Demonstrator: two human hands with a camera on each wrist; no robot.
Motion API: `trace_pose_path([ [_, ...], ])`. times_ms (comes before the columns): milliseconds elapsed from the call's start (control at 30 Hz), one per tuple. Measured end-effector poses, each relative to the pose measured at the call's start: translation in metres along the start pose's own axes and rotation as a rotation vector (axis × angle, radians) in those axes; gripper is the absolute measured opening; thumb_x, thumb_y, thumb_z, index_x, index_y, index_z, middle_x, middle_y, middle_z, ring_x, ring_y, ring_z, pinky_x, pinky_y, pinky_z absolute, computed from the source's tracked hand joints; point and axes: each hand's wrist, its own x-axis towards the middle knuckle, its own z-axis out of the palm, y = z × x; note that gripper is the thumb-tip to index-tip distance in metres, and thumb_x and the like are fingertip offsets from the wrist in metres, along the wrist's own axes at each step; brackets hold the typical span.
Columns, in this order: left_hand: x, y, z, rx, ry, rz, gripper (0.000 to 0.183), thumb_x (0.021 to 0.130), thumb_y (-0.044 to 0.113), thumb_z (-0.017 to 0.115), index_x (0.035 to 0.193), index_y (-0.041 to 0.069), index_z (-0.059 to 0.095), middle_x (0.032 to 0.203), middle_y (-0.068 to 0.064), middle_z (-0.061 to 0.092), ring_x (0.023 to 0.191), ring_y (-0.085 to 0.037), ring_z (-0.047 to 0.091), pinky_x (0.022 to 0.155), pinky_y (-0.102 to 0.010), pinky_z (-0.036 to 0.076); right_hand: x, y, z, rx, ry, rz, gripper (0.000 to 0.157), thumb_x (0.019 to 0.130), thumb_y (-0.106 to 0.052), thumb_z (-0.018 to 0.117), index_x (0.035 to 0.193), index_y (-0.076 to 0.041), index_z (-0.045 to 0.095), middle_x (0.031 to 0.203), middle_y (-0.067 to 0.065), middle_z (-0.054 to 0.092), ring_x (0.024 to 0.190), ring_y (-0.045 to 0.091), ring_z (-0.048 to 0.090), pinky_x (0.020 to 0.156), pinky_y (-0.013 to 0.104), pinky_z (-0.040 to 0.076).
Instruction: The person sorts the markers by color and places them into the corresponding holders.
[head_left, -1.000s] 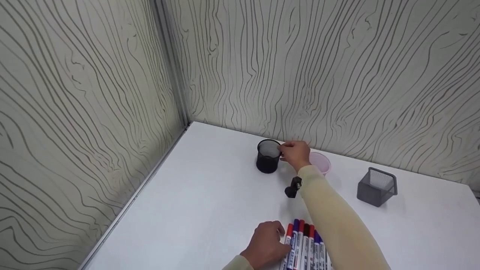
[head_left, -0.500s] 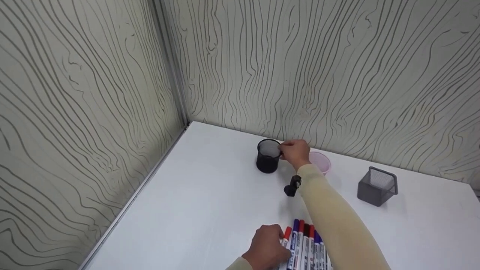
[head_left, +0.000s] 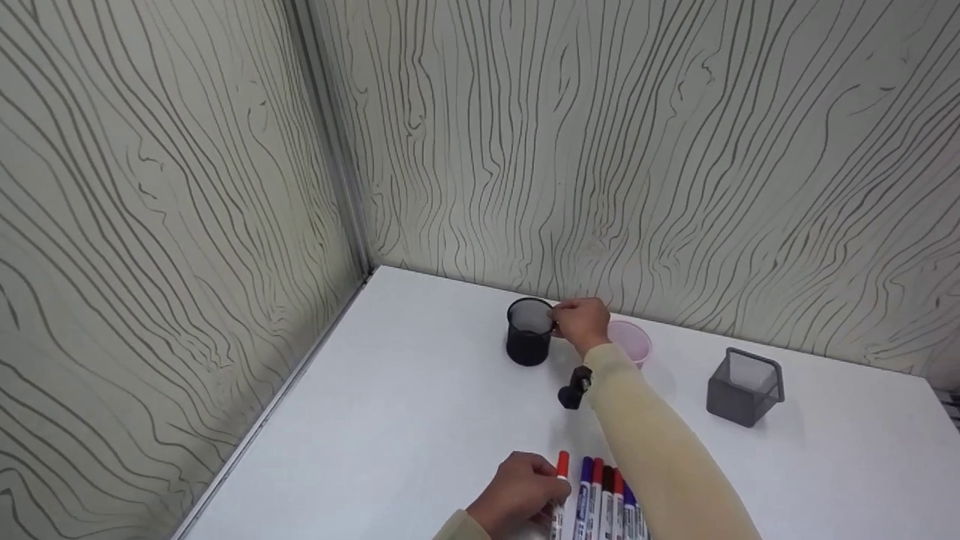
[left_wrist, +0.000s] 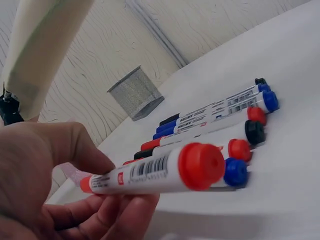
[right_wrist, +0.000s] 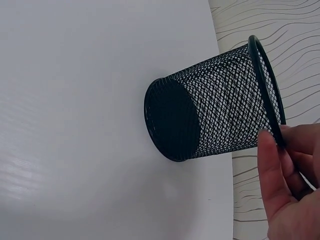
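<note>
1. Nearest on my feed, the left hand (head_left: 519, 491) pinches a red marker (left_wrist: 145, 175), which looks lifted off the table (head_left: 420, 420).
2. I see it has just left the marker row (head_left: 595, 502), so I judge one separated and in hand, the others still lying together.
3. Farther right stands a mesh box (head_left: 735, 401).
4. Farthest, the right hand (head_left: 586, 322) still pinches the upright black cup (head_left: 528, 349) by its rim; a pink cup (head_left: 631, 341) shows beside.

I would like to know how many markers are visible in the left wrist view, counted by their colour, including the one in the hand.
Red markers: 3, one of them held in the left hand
Blue markers: 3
Dark markers: 2, the farthest one's exact shade being hard to tell
Total: 8
</note>
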Motion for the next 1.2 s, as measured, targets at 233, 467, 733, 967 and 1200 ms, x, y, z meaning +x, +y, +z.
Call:
trace_pose_path([
  [233,0.003,-0.006,-0.008,-0.057,-0.016,0.058,0.012,0.084,0.016,0.071,0.095,0.012,0.068,0.086,-0.004,0.071,0.068,-0.015,0.07,0.059,-0.026,0.059,-0.006,-0.001,0.012,-0.007,0.0,0.002,0.017,0.094,-0.007,0.07,0.105,0.002,0.08,0.095,0.015,0.079,0.075,0.017,0.077,0.066,0.024,0.062],
  [467,0.014,0.009,-0.026,-0.165,0.026,0.072,0.02,0.082,0.015,0.071,0.102,0.011,0.069,0.09,-0.006,0.072,0.073,-0.017,0.069,0.06,-0.026,0.059,-0.005,-0.002,0.007,-0.011,0.018,-0.008,0.017,0.094,-0.006,0.07,0.104,0.002,0.08,0.097,0.016,0.078,0.072,0.014,0.075,0.065,0.024,0.062],
  [733,0.025,0.059,-0.069,-0.287,0.154,0.3,0.027,0.086,0.008,0.069,0.113,0.007,0.065,0.094,-0.008,0.071,0.08,-0.019,0.069,0.067,-0.033,0.064,-0.003,0.0,0.002,-0.043,0.049,-0.033,0.017,0.092,-0.005,0.068,0.1,0.002,0.081,0.093,0.016,0.079,0.066,0.011,0.072,0.06,0.021,0.059],
  [967,0.047,0.103,-0.102,-0.38,0.258,0.499,0.027,0.088,0.003,0.068,0.114,0.004,0.063,0.103,-0.011,0.068,0.085,-0.019,0.071,0.076,-0.037,0.066,-0.002,-0.001,0.001,-0.019,0.048,-0.024,0.016,0.091,-0.006,0.071,0.101,0.003,0.081,0.093,0.016,0.078,0.063,0.01,0.071,0.06,0.022,0.06],
  [1200,0.073,0.128,-0.114,-0.362,0.378,0.647,0.031,0.088,0.0,0.068,0.119,0.005,0.063,0.107,-0.01,0.065,0.096,-0.018,0.066,0.081,-0.032,0.063,-0.004,0.004,0.004,-0.008,0.063,-0.021,0.016,0.091,-0.007,0.071,0.1,0.003,0.08,0.092,0.017,0.079,0.061,0.011,0.071,0.059,0.023,0.059],
])
